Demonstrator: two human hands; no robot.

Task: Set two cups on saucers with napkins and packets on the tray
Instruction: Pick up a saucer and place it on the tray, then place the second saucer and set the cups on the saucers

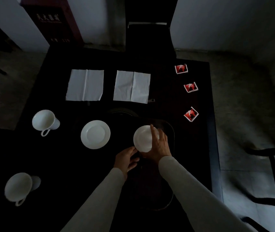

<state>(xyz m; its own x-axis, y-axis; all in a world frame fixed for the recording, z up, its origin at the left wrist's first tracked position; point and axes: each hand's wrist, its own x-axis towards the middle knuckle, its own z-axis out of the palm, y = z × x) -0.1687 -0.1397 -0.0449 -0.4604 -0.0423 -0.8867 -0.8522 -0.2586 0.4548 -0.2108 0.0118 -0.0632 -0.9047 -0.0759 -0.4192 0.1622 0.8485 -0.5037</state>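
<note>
1. Right hand (160, 144) clamped on the saucer (144, 138): fingers over the far rim at 1 o'clock, thumb side low near 6 o'clock. Left hand (126, 159) touching the near rim at 7 o'clock, fingers loosely curled, steadying and not closed on anything.
2. Saucer tilted up over the far end of the dark tray (171, 131), not yet flat. Best lowered near edge first, then laid level, well inside the tray lip.
3. Room to be left on the tray toward 6 o'clock for the second saucer (95, 134), lying flat on the table (167, 101) at 9 o'clock of the hands.
4. Two cups (45, 122) on their sides farther out at 9 and 8 o'clock.
5. Two napkins (84, 85) at 11 and 12 o'clock, three red packets (191, 114) at 1 to 2 o'clock, all off the tray.
6. Dim light: tray edge hard to read, so slow placement judged safest.
</note>
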